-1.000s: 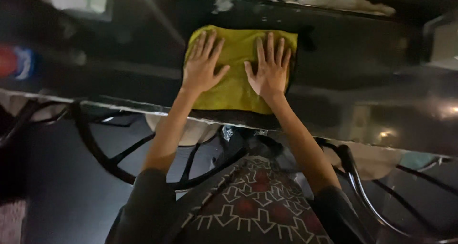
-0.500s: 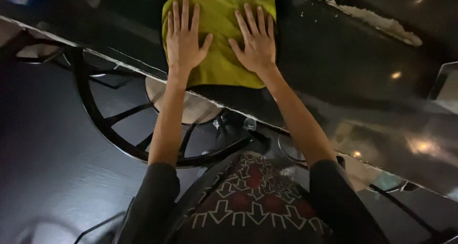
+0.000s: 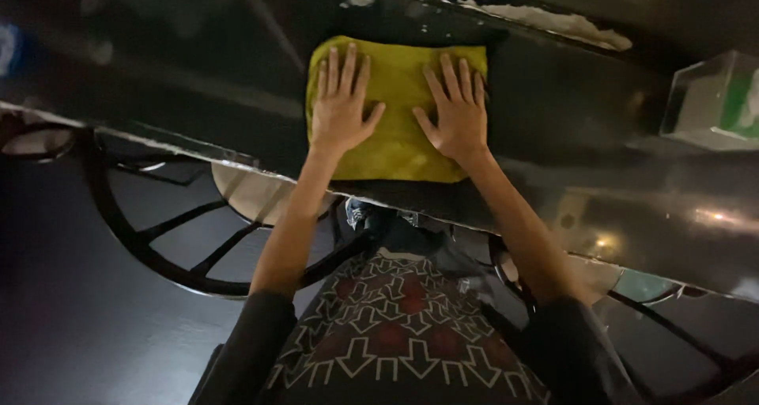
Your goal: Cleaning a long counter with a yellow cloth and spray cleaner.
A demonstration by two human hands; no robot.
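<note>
So there's a yellow cloth spread flat on a dark glossy tabletop, sitting right up near the table's front edge, and the person has both hands planted on it. The left hand is pressed palm-down on the left half of the cloth, fingers spread and pointing away, not gripping anything, just flat on top. The right hand does the same on the right half, open and splayed, with a strip of bare cloth showing between the 2 hands. Off to the right, well apart from the cloth, there's a clear boxy container with something green inside. Along the far edge runs a pale crusty streak. Under the table edge a black curved metal frame shows, and the person's patterned garment fills the bottom. Nothing sits between hands and cloth.
</note>
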